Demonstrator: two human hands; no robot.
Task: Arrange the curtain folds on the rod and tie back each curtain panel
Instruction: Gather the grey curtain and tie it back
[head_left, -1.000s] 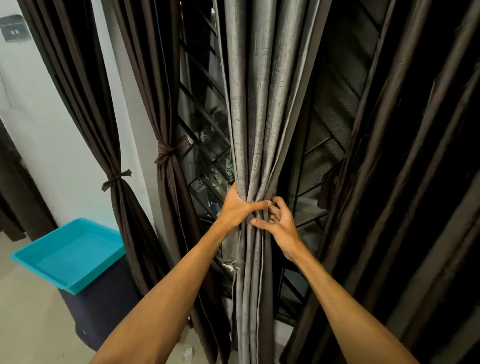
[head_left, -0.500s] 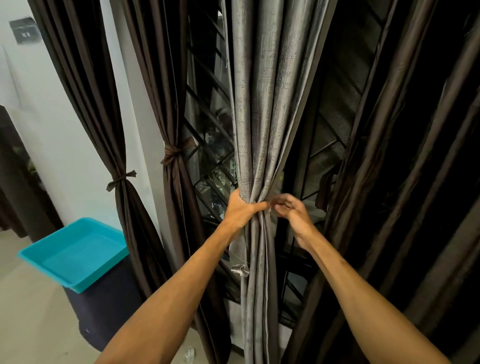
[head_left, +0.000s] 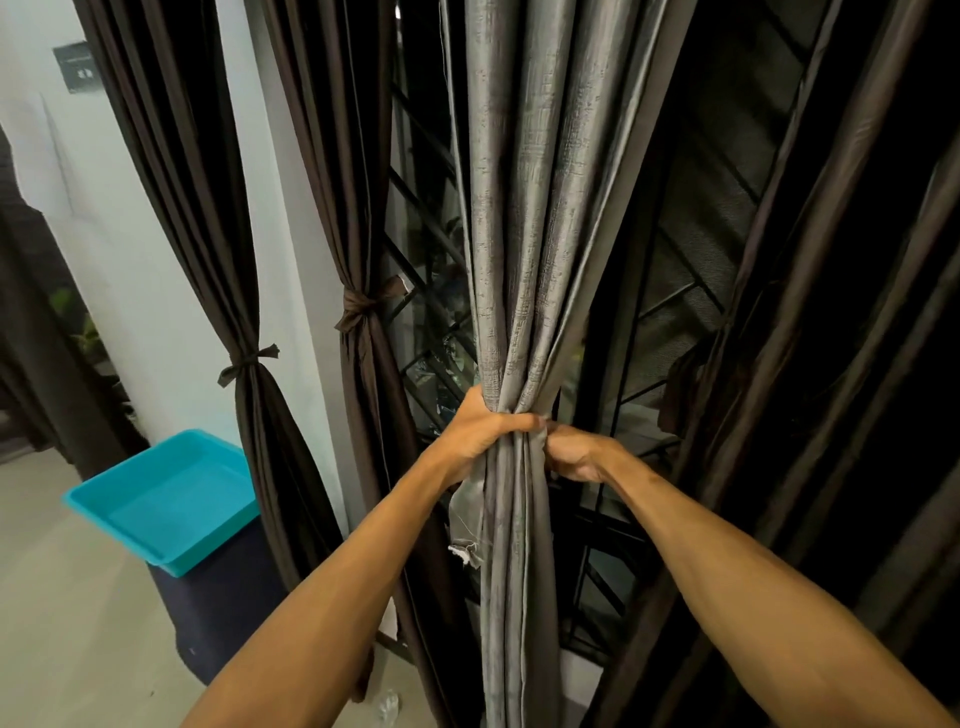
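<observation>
**Q:** How are the hands shown?

**A:** The left hand (head_left: 475, 434) is clenched round the grey curtain panel (head_left: 524, 234), which is gathered into a narrow bundle at the middle of the view. The right hand (head_left: 574, 454) is set against the bundle's right edge, close to the left thumb. Its fingers are curled into the cloth, and their tips are hidden behind the folds.

**Q:** What is seen around the panel?

**A:** A frayed grey strip (head_left: 467, 519) is seen hanging just below the left hand, beside the bundle. Behind the panel a window grille (head_left: 431, 249) is visible. To the left, the outer brown panel (head_left: 208, 234) and the inner brown panel (head_left: 332, 182) are each shown cinched by a knotted tie. To the right, a loose brown curtain (head_left: 831, 312) is shown hanging in broad folds. At lower left, a turquoise tray (head_left: 156, 509) is seen resting on a dark bin (head_left: 223, 613), just beside the outer brown panel.
</observation>
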